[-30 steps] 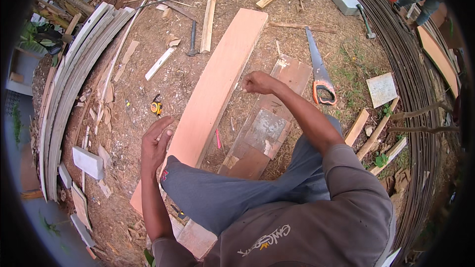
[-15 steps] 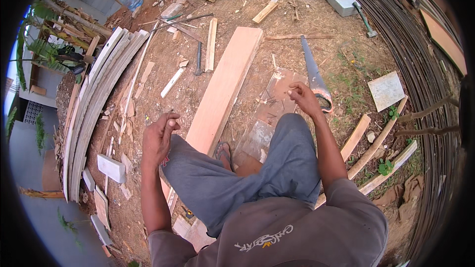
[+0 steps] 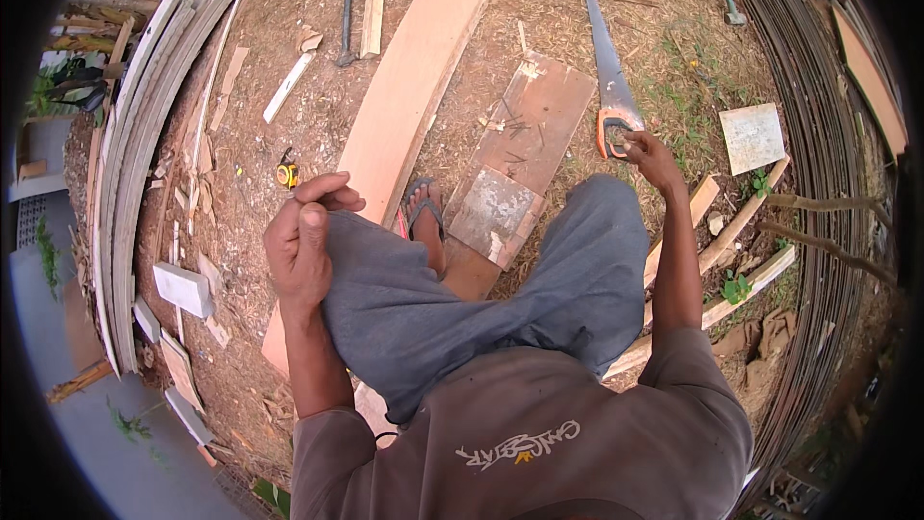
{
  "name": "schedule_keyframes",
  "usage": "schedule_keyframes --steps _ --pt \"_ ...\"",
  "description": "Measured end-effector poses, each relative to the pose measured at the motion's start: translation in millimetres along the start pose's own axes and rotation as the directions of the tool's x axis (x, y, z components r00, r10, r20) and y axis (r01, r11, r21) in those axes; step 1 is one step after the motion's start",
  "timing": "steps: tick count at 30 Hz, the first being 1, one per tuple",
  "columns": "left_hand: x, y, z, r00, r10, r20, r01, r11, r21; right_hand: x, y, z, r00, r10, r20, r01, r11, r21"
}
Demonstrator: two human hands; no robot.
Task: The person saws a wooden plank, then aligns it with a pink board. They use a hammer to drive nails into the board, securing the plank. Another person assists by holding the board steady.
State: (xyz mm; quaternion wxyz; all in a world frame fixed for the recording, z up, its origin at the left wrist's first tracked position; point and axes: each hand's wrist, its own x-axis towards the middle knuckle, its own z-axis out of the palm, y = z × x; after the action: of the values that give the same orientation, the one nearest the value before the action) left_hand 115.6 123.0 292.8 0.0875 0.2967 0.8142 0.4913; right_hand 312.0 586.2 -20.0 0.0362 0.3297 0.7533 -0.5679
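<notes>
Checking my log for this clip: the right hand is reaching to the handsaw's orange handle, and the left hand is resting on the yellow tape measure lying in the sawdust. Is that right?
Not quite. The right hand is at the handsaw handle, but the left hand rests on the person's raised knee, not on the tape measure, which lies apart on the ground beside the long plank. The head view shows this.

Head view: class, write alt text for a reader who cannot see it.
A person's right hand reaches the handsaw handle on the sawdust-strewn ground; the left hand rests on the raised knee, one foot pinning a long plank.
</notes>
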Motion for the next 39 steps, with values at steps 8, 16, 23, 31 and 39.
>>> schedule_keyframes --steps 8,16,23,31,39 --pt "-8 11 10 0.924 -0.056 0.379 -0.163 0.838 0.52 -33 -73 68 0.985 -0.023 0.17 0.055 0.981 -0.186" --pt "-17 19 13 0.888 0.074 0.454 -0.191 0.957 0.218 20 -120 122 0.923 -0.052 0.382 0.274 0.786 -0.554" --pt "-3 -80 -61 1.0 0.021 0.015 -0.013 0.92 -0.391 45 -156 181 0.841 -0.11 0.529 0.402 0.782 -0.476" --pt "122 -357 2 0.888 -0.37 -0.275 0.402 0.913 0.07 84 -221 214 0.784 0.154 0.602 0.324 0.724 -0.609" --pt "225 -480 102 0.873 -0.374 -0.314 0.478 0.783 0.398 262 -344 311 0.826 0.051 0.562 0.433 0.581 -0.689"
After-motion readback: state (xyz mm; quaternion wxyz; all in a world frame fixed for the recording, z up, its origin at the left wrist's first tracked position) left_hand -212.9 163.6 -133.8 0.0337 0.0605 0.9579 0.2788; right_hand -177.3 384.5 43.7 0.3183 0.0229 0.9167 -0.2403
